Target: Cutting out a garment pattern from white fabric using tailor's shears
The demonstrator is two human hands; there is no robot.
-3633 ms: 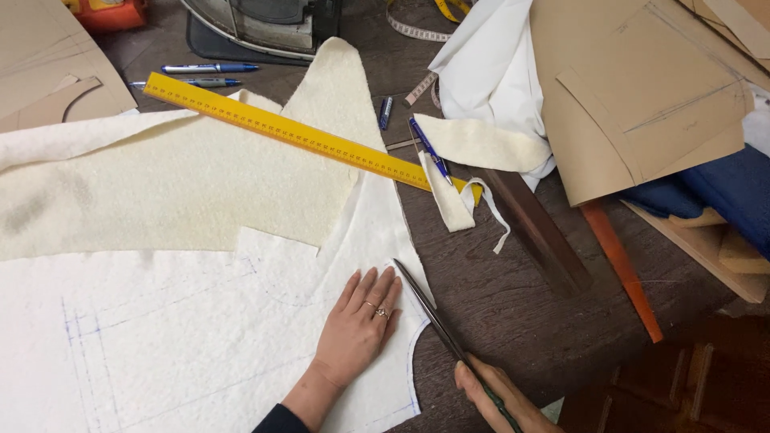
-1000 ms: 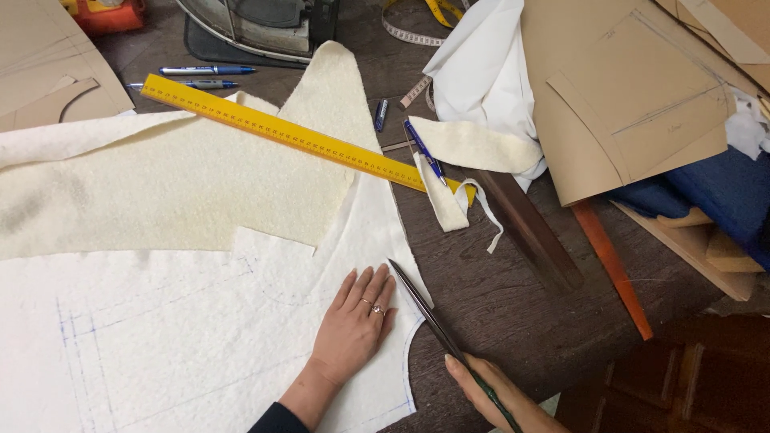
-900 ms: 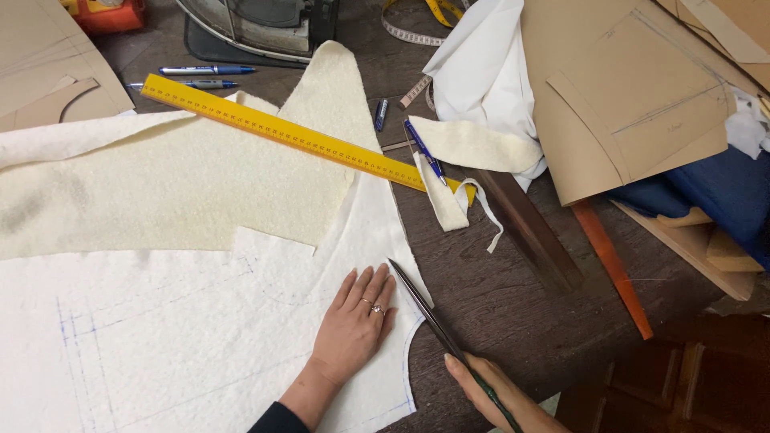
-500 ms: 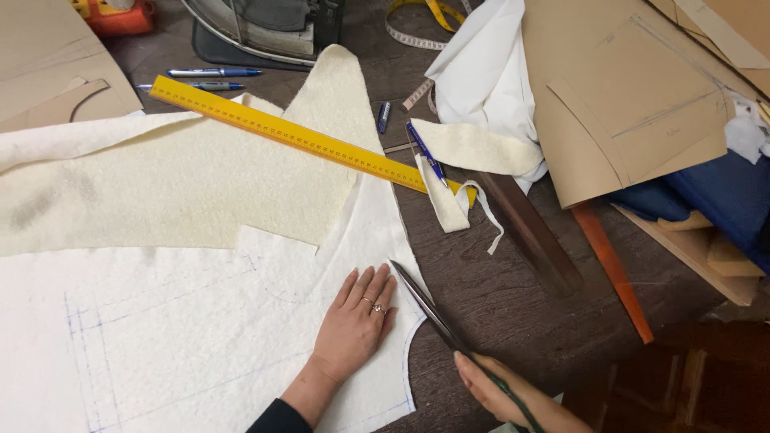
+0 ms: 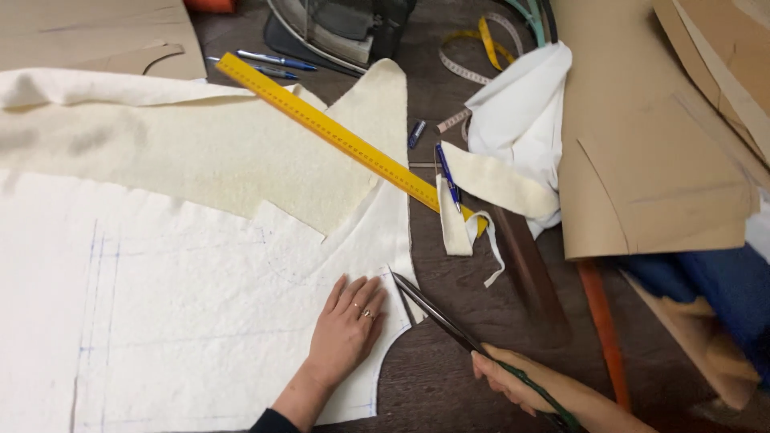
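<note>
My left hand lies flat, fingers apart, on white fabric marked with blue lines, close to its curved cut edge. My right hand grips the handles of long scissors. The blades are parted, with their tips at the fabric's edge just right of my left fingers. A cream fleecy piece lies over the white fabric higher up.
A yellow ruler runs diagonally across the fabric. Pens, a tape measure, white cloth and cream scraps lie on the dark table. Brown paper patterns and blue cloth sit at right.
My head view has shifted slightly. The scissors have opened and edged a little along the fabric's edge. My left hand stays pressed in the same place.
</note>
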